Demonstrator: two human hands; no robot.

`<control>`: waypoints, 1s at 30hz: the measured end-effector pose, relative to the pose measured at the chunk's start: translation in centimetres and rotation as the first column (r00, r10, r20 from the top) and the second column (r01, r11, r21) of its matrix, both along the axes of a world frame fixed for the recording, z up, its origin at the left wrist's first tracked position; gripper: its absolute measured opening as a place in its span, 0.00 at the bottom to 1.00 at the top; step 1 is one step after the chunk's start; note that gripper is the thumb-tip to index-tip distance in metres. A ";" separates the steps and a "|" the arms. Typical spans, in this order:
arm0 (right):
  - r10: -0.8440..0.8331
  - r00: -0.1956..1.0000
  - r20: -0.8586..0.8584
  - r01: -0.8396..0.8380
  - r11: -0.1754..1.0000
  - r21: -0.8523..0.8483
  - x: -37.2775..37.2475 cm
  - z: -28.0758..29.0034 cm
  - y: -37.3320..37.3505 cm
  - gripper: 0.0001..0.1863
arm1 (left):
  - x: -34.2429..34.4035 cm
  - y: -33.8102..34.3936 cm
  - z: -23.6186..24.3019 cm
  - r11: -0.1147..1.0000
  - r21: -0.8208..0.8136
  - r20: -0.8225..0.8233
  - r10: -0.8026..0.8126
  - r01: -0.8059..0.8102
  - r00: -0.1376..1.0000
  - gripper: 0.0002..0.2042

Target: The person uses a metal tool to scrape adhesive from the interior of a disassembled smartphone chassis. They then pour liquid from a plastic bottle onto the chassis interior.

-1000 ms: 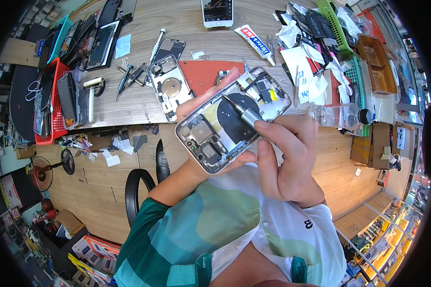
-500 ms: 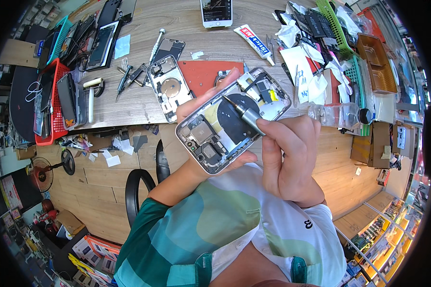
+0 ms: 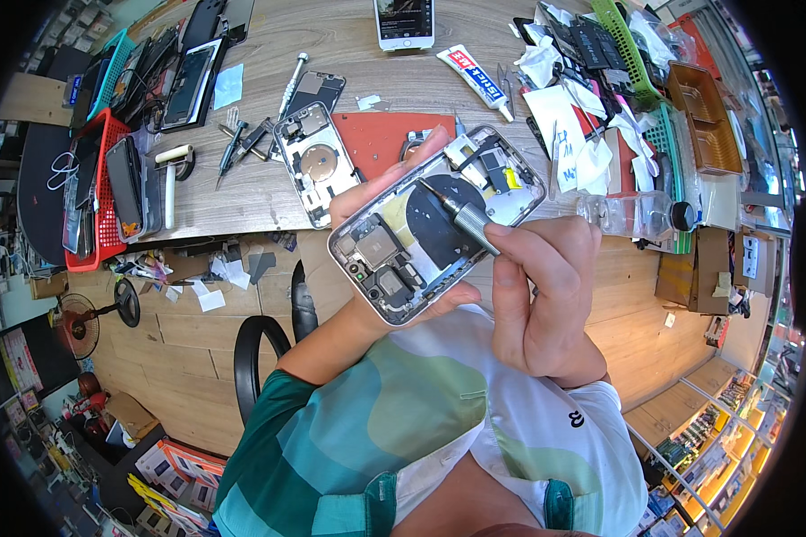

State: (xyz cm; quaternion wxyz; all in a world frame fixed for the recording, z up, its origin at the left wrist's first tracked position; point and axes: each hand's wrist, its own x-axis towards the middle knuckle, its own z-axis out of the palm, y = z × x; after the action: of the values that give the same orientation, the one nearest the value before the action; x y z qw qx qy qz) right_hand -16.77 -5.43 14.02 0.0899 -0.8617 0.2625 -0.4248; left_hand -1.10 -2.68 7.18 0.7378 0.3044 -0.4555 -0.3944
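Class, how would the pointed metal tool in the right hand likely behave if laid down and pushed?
The pointed tool would probably roll, since its barrel looks round. It is likely stiff, given its metallic sheen.

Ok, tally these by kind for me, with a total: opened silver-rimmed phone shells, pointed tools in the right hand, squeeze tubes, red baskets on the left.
Opened phone shells: 2 (held shell in the left hand, other shell on the table)
Pointed tool in the right hand: 1
Squeeze tube: 1
Red basket: 1
Total: 5
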 end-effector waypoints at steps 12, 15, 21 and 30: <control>-0.115 0.989 0.090 0.110 0.992 0.066 -2.2 0.6 0.4 0.22 | 0.5 -0.3 -0.8 0.999 -0.052 0.088 0.014 -0.009 0.996 0.54; -0.172 0.980 0.104 0.163 0.982 0.092 -2.8 0.3 0.4 0.22 | 0.7 -0.5 -1.0 0.996 -0.088 0.116 0.005 0.005 0.993 0.54; -0.067 0.993 0.092 0.060 0.996 0.068 -2.7 0.7 0.4 0.22 | 0.5 -0.3 -1.0 0.997 -0.072 0.097 -0.002 0.009 0.995 0.53; -0.099 0.907 0.410 0.033 0.986 0.164 -1.5 1.3 -2.2 0.14 | -0.2 -0.2 -1.2 0.993 -0.120 0.093 0.011 0.000 0.996 0.52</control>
State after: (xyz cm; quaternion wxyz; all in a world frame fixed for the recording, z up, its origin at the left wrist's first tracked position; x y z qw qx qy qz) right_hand -18.24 -7.59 15.28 0.1952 -0.7325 0.2981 -0.5801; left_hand -1.25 -2.85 5.97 0.7336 0.2789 -0.5117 -0.3496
